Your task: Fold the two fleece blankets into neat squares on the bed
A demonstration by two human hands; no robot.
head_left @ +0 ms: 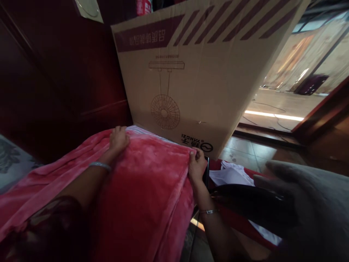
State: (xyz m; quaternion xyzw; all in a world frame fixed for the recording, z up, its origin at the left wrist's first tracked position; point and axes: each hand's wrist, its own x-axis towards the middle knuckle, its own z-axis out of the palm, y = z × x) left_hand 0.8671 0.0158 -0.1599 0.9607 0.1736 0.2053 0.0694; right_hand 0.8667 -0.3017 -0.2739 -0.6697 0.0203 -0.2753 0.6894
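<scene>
A plush red blanket (136, 185) lies spread in front of me, with pinkish folds running off to the left. Its far right corner is pinched between the thumb and fingers of my right hand (197, 163). On the far edge, further left, my left hand (119, 139) is closed over the blanket, its fingertips partly hidden. A strip of pale striped cloth (144, 131) shows beyond the blanket's far edge, between the two hands.
A large cardboard box (207, 83) with a fan drawing stands upright just past the blanket. Dark red wooden panels (62, 72) rise at the left. To the right are white cloth (231, 174), a black curved object (248, 200), a grey cover (316, 196) and a doorway.
</scene>
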